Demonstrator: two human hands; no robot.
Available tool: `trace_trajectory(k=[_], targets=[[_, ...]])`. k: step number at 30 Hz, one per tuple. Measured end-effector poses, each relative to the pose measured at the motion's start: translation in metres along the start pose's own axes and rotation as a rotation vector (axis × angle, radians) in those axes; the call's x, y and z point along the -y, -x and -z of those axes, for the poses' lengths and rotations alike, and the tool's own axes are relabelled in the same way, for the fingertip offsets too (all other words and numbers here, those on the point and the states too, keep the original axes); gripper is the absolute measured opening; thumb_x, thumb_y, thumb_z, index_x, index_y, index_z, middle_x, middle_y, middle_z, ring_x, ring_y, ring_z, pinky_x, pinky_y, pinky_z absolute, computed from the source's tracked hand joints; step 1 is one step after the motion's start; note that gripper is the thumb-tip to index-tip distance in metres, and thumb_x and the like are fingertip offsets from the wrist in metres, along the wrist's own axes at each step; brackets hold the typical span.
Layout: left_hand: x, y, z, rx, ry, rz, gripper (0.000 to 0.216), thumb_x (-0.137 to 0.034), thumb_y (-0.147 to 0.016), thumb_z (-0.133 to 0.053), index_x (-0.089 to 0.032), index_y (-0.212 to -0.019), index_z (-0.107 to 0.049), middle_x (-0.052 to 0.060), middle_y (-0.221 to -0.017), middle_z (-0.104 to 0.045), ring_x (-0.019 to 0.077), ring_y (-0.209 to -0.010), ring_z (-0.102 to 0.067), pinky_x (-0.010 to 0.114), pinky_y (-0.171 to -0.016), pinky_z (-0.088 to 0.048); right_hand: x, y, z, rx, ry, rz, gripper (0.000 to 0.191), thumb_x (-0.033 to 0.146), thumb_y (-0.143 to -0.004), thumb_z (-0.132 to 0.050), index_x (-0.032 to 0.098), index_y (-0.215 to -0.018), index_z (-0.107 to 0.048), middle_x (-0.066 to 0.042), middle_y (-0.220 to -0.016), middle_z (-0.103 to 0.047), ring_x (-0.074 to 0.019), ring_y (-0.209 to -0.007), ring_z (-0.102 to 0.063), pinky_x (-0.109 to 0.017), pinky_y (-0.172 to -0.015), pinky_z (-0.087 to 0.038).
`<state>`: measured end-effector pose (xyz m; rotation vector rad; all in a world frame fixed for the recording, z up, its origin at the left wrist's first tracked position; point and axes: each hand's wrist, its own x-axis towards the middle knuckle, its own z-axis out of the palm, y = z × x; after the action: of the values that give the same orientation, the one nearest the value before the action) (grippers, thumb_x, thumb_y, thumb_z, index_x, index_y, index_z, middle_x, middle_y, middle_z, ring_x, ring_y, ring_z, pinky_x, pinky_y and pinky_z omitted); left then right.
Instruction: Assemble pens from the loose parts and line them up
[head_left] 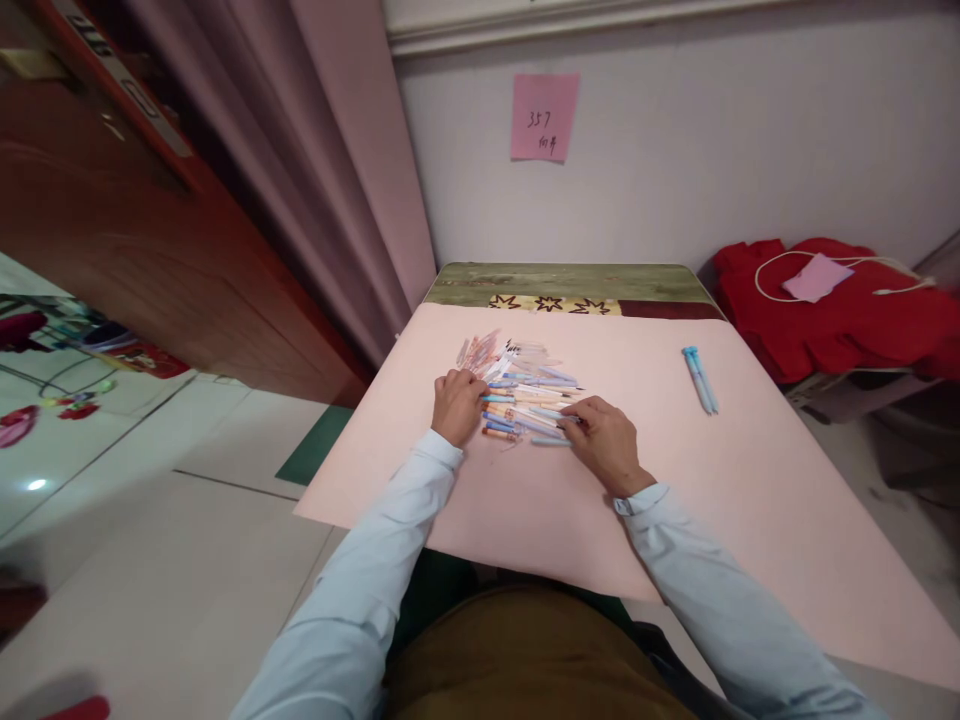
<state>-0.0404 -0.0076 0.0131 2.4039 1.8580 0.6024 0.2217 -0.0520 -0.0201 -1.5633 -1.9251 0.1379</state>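
A loose pile of pens lies on the pink sheet, most of them side by side with their ends pointing left and right. They are blue, orange, white and clear. At the pile's left edge, my left hand has its fingers curled in against a light blue pen end. My right hand pinches at the right ends of the lower pens, thumb and fingers close together. Exactly which pen is between those fingers is partly hidden. Two light blue pens lie close together, apart from the pile, at the right.
Beneath the sheet is a green wooden table. A wall with a pink note stands behind it. Red cloth with a white cable is at the right. A brown door and a curtain border the left.
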Motion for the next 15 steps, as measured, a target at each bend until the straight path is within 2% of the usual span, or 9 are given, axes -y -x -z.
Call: trace_trajectory(k=[10,15], targets=[[0.0048,-0.0067,-0.0042,-0.048,-0.046,-0.141,0.015,-0.012,-0.079,-0.06,-0.024,-0.084,-0.068,0.009,-0.095,-0.065,0.0279,-0.099,-0.054,0.044,-0.085,-0.036,0.0006,-0.0049,-0.0023,-0.02,-0.026,-0.003,0.012,0.031,-0.087,-0.064,0.027,-0.092,-0.074,-0.002,-0.095,-0.072,-0.0186,-0.081,-0.063,-0.031,-0.074,-0.043],[0.0037,-0.0068,-0.0003,-0.057,-0.081,-0.126,0.015,-0.009,-0.077,-0.056,-0.022,-0.082,-0.062,0.01,-0.092,-0.065,0.0283,-0.097,-0.056,0.043,-0.084,-0.037,-0.0008,-0.0056,-0.0003,-0.053,-0.002,-0.032,0.014,0.029,-0.088,-0.061,0.025,-0.092,-0.074,-0.003,-0.095,-0.071,-0.0188,-0.083,-0.062,-0.031,-0.076,-0.042]])
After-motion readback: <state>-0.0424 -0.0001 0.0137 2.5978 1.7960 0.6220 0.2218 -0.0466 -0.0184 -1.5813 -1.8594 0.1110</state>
